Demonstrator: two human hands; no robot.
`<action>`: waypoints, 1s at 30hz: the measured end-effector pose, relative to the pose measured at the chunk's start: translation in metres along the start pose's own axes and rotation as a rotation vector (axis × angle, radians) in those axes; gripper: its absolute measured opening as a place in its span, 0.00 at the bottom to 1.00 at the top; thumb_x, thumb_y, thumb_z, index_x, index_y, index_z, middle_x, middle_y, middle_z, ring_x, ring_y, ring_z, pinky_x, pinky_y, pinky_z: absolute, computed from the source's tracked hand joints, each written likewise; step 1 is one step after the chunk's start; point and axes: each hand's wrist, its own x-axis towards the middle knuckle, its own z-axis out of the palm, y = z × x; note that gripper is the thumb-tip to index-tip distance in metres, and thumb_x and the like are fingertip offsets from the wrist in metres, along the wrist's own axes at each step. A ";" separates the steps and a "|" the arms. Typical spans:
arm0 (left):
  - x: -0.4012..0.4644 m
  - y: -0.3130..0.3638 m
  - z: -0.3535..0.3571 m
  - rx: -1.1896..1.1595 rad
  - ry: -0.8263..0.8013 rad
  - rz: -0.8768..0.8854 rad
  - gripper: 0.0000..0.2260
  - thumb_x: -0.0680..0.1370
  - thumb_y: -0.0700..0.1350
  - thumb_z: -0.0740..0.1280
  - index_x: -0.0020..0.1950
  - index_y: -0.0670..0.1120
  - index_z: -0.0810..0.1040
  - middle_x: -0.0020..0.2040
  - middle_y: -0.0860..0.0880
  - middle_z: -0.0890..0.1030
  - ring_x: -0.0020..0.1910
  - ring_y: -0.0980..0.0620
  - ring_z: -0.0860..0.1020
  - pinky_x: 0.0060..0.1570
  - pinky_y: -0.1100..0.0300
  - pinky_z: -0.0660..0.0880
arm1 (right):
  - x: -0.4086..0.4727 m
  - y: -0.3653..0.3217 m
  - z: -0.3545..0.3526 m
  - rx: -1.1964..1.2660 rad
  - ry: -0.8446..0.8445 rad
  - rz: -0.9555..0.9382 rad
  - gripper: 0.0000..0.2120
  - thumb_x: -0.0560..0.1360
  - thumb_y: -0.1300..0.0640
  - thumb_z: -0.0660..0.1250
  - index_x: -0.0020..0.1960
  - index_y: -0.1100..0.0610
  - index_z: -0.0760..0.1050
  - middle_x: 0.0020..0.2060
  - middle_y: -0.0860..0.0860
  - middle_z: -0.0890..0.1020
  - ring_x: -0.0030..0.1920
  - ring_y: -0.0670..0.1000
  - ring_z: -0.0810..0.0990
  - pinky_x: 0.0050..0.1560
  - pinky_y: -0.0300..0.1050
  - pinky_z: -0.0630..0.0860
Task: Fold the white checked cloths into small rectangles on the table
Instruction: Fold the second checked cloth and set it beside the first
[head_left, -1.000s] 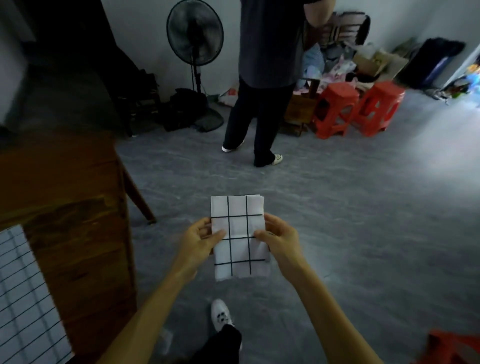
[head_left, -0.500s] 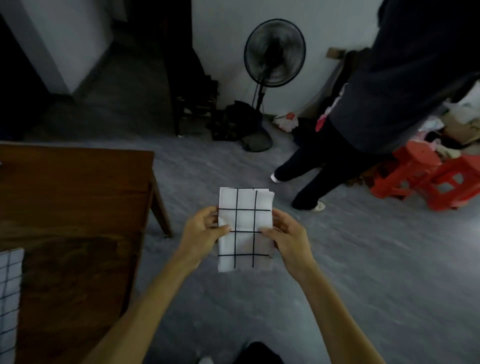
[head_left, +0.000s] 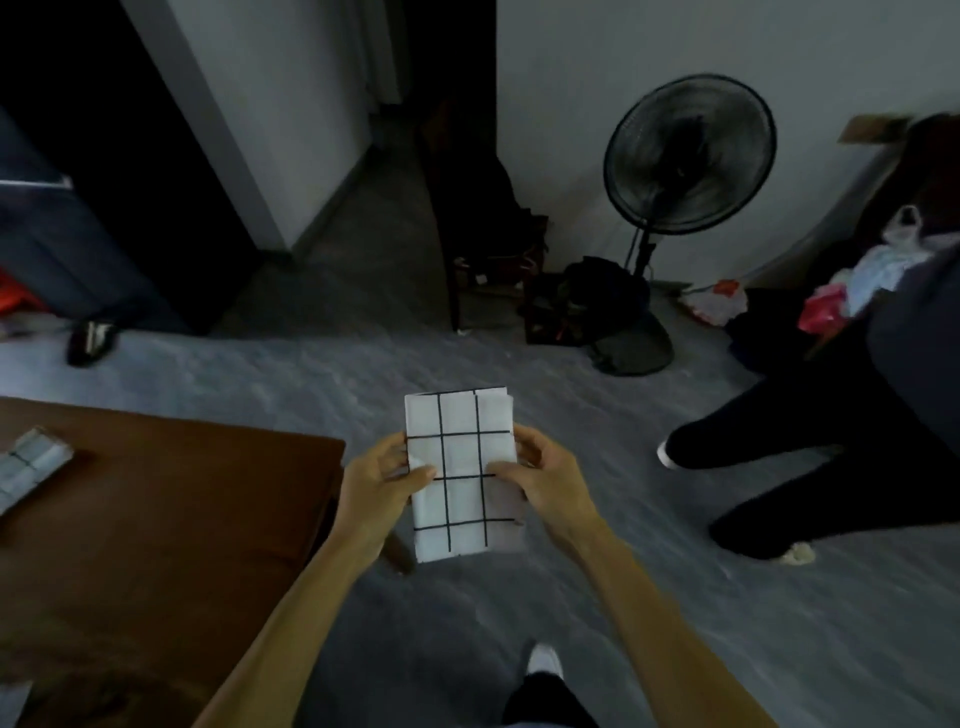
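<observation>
Swinging left goes the view since a moment ago: more of the brown table (head_left: 171, 519) slides in, the standing fan (head_left: 688, 156) drifts right, and the bystander's dark legs (head_left: 810, 483) now sit at the right edge, while the folded white checked cloth (head_left: 460, 473) has kept its place between the two hands. It's up in the air over the grey floor, not on the table yet. Left hand (head_left: 382, 491) pinches the cloth's left edge, thumb lying across the front and the fingers tucked behind; right hand (head_left: 545, 480) pinches the right edge the same way, thumb on the middle grid line. Above the fingertips the top half stands free, below them the bottom half hangs free, and near the right thumb the layers look a little offset. That's my worry: with only the middle pinched, a loosened thumb could let the stacked layers slide or fan open on the way to the table, off to the left of the left hand. Another folded cloth (head_left: 31, 462) rests far out past the left hand, on the table's far side.
</observation>
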 end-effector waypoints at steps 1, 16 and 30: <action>0.015 0.008 0.003 -0.008 0.025 0.005 0.15 0.71 0.34 0.71 0.54 0.49 0.79 0.48 0.52 0.84 0.48 0.53 0.82 0.47 0.53 0.80 | 0.020 -0.011 -0.002 0.002 -0.029 0.014 0.16 0.71 0.65 0.72 0.53 0.48 0.79 0.46 0.46 0.85 0.48 0.47 0.83 0.46 0.41 0.80; 0.248 0.044 -0.032 -0.146 0.271 0.039 0.15 0.72 0.35 0.71 0.51 0.54 0.79 0.48 0.51 0.84 0.48 0.54 0.83 0.46 0.56 0.80 | 0.302 -0.080 0.073 -0.183 -0.300 0.107 0.09 0.77 0.63 0.65 0.51 0.54 0.81 0.45 0.50 0.86 0.44 0.49 0.84 0.45 0.48 0.81; 0.429 0.058 -0.166 -0.407 0.646 -0.035 0.16 0.71 0.35 0.72 0.55 0.50 0.77 0.47 0.46 0.84 0.45 0.49 0.83 0.39 0.61 0.79 | 0.531 -0.126 0.266 -0.366 -0.620 0.101 0.17 0.71 0.54 0.72 0.59 0.56 0.78 0.51 0.55 0.84 0.52 0.58 0.82 0.50 0.59 0.81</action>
